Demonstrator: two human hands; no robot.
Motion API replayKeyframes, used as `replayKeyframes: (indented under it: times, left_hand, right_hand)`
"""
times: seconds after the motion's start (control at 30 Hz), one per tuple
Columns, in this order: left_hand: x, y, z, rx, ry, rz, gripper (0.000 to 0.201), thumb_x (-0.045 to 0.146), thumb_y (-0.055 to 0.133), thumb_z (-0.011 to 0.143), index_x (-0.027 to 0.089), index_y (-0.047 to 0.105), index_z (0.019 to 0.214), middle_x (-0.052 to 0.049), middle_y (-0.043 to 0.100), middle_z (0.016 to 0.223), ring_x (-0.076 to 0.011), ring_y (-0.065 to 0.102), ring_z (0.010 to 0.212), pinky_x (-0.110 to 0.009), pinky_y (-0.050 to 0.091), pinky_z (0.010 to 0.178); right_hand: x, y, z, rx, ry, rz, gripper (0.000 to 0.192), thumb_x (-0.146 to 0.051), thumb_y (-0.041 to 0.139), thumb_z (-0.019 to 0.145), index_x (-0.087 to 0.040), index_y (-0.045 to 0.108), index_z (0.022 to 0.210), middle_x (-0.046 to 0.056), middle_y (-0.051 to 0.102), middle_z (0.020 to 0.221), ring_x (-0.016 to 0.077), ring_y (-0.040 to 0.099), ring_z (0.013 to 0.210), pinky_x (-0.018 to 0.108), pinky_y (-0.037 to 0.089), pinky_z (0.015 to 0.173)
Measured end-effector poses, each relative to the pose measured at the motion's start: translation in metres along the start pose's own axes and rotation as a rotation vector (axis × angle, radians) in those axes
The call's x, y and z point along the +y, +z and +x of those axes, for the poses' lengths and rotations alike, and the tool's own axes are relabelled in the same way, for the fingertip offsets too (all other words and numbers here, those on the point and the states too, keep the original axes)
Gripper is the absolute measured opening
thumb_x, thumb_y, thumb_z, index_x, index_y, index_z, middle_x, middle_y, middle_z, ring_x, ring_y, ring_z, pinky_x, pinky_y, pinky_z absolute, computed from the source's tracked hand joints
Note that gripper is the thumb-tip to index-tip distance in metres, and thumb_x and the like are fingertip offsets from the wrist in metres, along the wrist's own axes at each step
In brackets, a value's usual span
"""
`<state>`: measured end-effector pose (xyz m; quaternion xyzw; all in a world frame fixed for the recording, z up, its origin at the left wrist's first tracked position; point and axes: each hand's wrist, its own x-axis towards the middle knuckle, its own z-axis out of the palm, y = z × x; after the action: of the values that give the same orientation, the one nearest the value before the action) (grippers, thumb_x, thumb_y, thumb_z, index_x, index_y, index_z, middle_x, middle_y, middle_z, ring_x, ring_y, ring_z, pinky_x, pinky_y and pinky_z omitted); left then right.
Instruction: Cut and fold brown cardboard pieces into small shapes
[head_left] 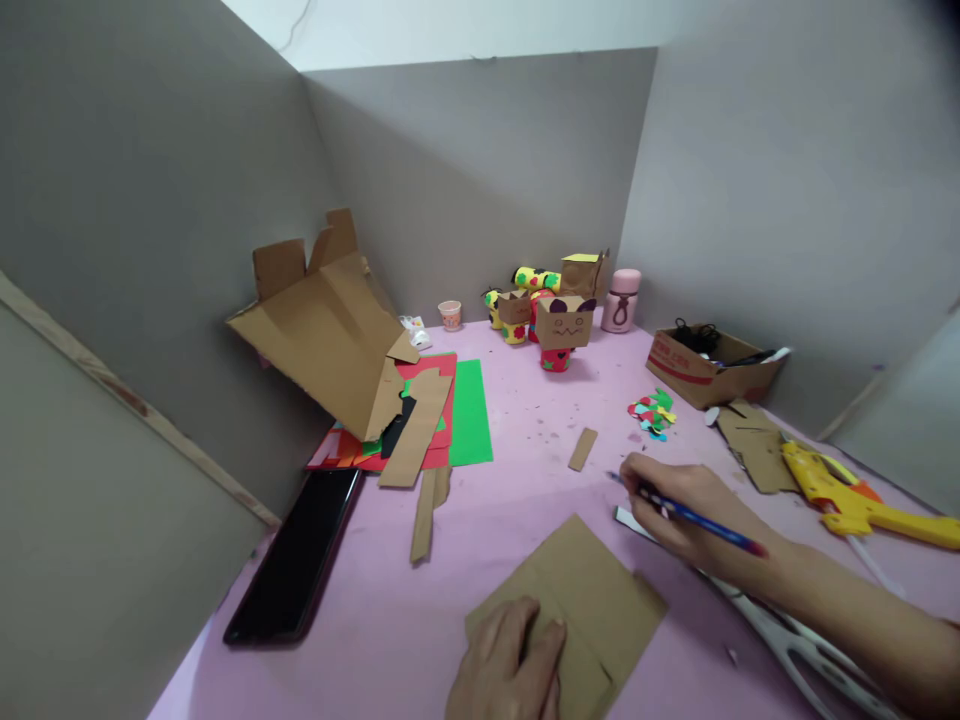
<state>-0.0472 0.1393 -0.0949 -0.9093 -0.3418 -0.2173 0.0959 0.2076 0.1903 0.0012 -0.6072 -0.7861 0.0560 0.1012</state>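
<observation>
My left hand [510, 660] lies flat on a brown cardboard piece [592, 590] at the near edge of the pink table [450, 560], pressing it down. My right hand [675, 505] grips a blue pencil with a red end [697, 522], its tip pointing left just beyond the cardboard's far right corner. Under my right forearm lies a white ruler-like strip [787, 625]. A small cardboard strip [582, 449] rests a little beyond the pencil tip.
Flattened cardboard box [330, 330] over red and green paper sheets [469, 410] at left. Dark tablet [300, 555] near left. Cardboard-head figures [564, 330], pink bottle [622, 300], small cup [450, 315] at back. Open box [705, 372], paper scraps [652, 412], yellow glue gun [855, 495] at right. Grey walls surround.
</observation>
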Motion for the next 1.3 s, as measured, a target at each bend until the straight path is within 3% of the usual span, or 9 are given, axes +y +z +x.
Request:
replayKeyframes:
  times: [0.03, 0.1, 0.17, 0.27, 0.47, 1.3]
  left_hand:
    - [0.0, 0.0, 0.0, -0.007, -0.002, -0.003, 0.032, 0.016, 0.056, 0.075, 0.019, 0.059, 0.107, -0.013, 0.067, 0.1, -0.024, 0.066, 0.088, -0.031, 0.058, 0.073]
    - [0.001, -0.001, 0.001, -0.02, -0.01, -0.009, 0.033, 0.016, 0.056, 0.075, 0.02, 0.058, 0.107, -0.012, 0.067, 0.1, -0.024, 0.066, 0.088, -0.031, 0.058, 0.073]
    - [0.002, -0.001, 0.0, -0.022, -0.024, -0.025, 0.034, 0.014, 0.055, 0.075, 0.021, 0.058, 0.108, -0.012, 0.066, 0.101, -0.0237, 0.066, 0.089, -0.031, 0.058, 0.073]
    - [0.004, 0.002, -0.002, 0.03, -0.047, -0.057, 0.034, 0.013, 0.052, 0.076, 0.021, 0.057, 0.109, -0.011, 0.065, 0.101, -0.0233, 0.065, 0.089, -0.032, 0.058, 0.072]
    - [0.005, 0.004, -0.002, 0.089, -0.063, -0.064, 0.035, 0.01, 0.049, 0.075, 0.021, 0.058, 0.107, -0.011, 0.064, 0.098, -0.024, 0.065, 0.086, -0.032, 0.058, 0.069]
    - [0.009, -0.002, 0.0, 0.065, -0.102, -0.097, 0.038, 0.008, 0.05, 0.072, 0.021, 0.059, 0.107, -0.011, 0.064, 0.101, -0.0236, 0.064, 0.088, -0.032, 0.058, 0.071]
  right_hand:
    - [-0.009, 0.004, -0.005, 0.05, 0.033, 0.313, 0.009, -0.02, 0.044, 0.084, -0.022, 0.05, 0.078, -0.001, 0.065, 0.065, 0.0145, 0.06, 0.057, 0.023, 0.041, 0.054]
    - [-0.029, 0.018, -0.013, -0.002, 0.146, 0.841, 0.021, -0.032, 0.037, 0.089, -0.024, 0.047, 0.073, -0.002, 0.062, 0.06, 0.0147, 0.058, 0.053, 0.023, 0.042, 0.049]
    - [-0.046, 0.034, -0.015, -0.062, 0.183, 0.993, 0.021, -0.032, 0.038, 0.089, -0.023, 0.049, 0.073, -0.003, 0.061, 0.059, 0.014, 0.056, 0.053, 0.023, 0.041, 0.05]
    - [-0.062, 0.046, -0.016, -0.106, 0.14, 0.906, 0.023, -0.029, 0.042, 0.088, -0.022, 0.05, 0.068, -0.004, 0.055, 0.061, 0.0131, 0.051, 0.057, 0.024, 0.037, 0.052]
    - [-0.067, 0.038, -0.015, -0.14, 0.114, 0.733, 0.024, -0.028, 0.039, 0.089, -0.022, 0.047, 0.067, -0.005, 0.047, 0.061, 0.0124, 0.044, 0.056, 0.025, 0.033, 0.051]
    - [-0.067, 0.039, -0.014, -0.147, 0.014, 0.68, 0.028, -0.03, 0.036, 0.092, -0.022, 0.042, 0.066, -0.005, 0.047, 0.061, 0.0125, 0.045, 0.057, 0.025, 0.033, 0.053]
